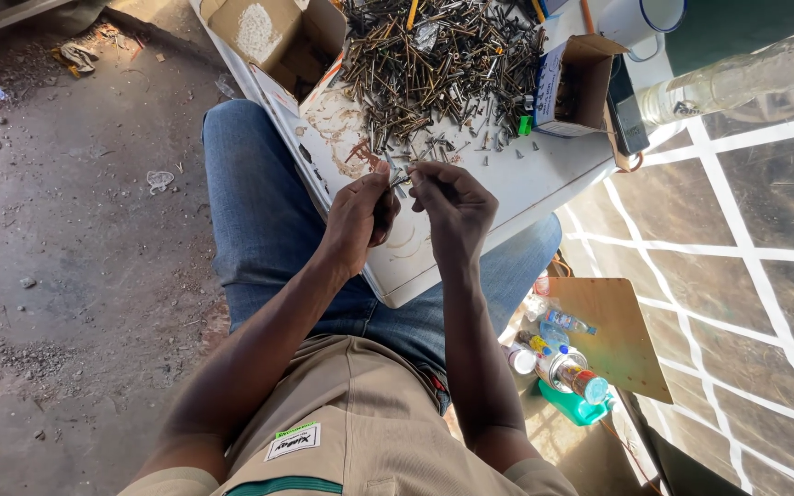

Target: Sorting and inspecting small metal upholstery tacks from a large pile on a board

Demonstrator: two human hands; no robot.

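My left hand (360, 216) and my right hand (452, 204) meet above a white board (526, 184) that rests across my lap. Both hands pinch a small metal screw (401, 175) between their fingertips. Just beyond them lies a big heap of dark metal screws and nails (434, 64), with several loose ones scattered near my fingers.
An open cardboard box (277, 41) sits at the board's far left, a smaller open box (576, 83) at its right. A white mug (650, 18) stands at the back right. Bottles (567, 367) and a wooden board (613, 335) lie on the ground right of my leg.
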